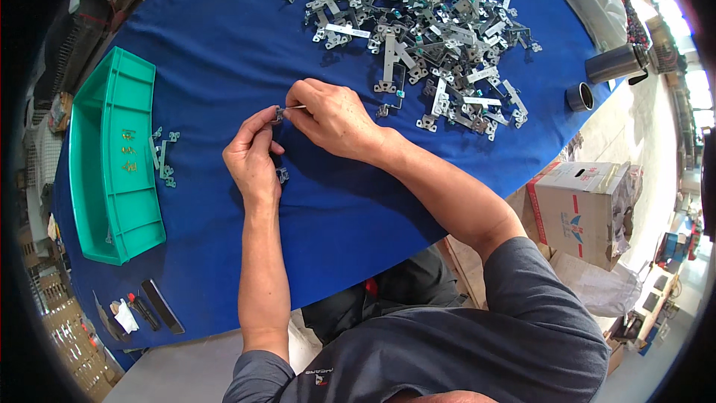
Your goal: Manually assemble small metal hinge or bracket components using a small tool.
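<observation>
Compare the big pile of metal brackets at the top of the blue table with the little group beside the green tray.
The big pile of metal brackets is many pieces, heaped and overlapping; the little group of brackets is only a few, lying flat. The pile lies beyond both hands; the group lies beside the green plastic tray. Both rest on the blue tablecloth, untouched.

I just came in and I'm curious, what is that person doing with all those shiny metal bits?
A person sits at a table with a blue cloth. Both hands meet over it: the left hand pinches a small metal piece, and the right hand holds a thin strip against it. A big pile of metal brackets lies beyond the hands. A green tray sits to the left, with a few finished-looking pieces beside it.
</observation>
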